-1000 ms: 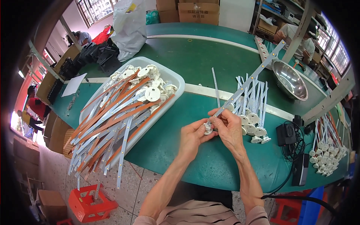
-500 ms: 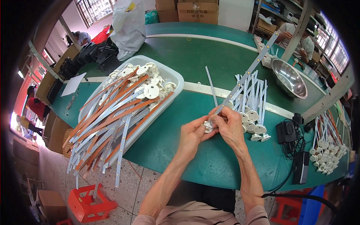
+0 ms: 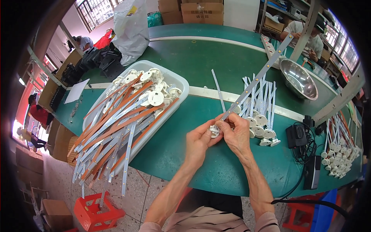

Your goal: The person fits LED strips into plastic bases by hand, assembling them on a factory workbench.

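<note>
Above table (image 3: 166, 145), 1 strip (image 3: 251, 84), in right grip (image 3: 236, 133)

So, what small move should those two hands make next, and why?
Perhaps the right hand should gently press the dotted strip toward the white piece while the left hand steadies it: the left holds the piece, the right pinches the strip close beside it, and whether the two are joined is hidden.

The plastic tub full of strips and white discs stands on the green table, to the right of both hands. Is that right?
Not quite: the head view shows the plastic tub, full of strips and white discs, on the green table to the left of the left hand and right hand.
</note>
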`<control>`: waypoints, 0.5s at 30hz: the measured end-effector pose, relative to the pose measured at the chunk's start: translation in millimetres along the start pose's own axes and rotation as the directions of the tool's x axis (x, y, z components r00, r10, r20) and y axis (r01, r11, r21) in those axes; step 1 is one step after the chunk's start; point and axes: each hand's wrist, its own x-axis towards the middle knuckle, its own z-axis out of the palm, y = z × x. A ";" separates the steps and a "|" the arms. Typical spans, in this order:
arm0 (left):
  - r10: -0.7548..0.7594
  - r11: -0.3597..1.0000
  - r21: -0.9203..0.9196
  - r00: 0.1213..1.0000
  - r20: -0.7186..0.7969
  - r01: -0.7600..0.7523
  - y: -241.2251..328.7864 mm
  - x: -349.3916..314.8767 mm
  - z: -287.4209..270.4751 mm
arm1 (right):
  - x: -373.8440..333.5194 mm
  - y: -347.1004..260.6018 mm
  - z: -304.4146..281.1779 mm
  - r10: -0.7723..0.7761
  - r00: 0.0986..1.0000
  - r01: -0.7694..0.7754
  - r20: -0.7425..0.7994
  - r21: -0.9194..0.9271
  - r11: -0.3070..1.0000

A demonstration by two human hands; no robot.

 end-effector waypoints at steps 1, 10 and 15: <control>-0.003 1.000 -0.015 1.000 -0.002 0.003 -0.7 0.8 0.9 | 0.1 1.2 -2.2 0.005 1.000 -0.004 0.019 -0.035 0.999; -0.004 1.000 0.002 0.999 -0.039 0.005 0.4 -3.2 0.6 | -3.0 -4.2 -1.2 -0.027 0.998 0.030 0.051 -0.045 0.999; 0.010 0.999 -0.029 0.997 -0.071 -0.012 -2.3 -4.0 -3.4 | -2.5 -4.3 3.7 -0.076 0.997 0.077 0.021 -0.026 0.997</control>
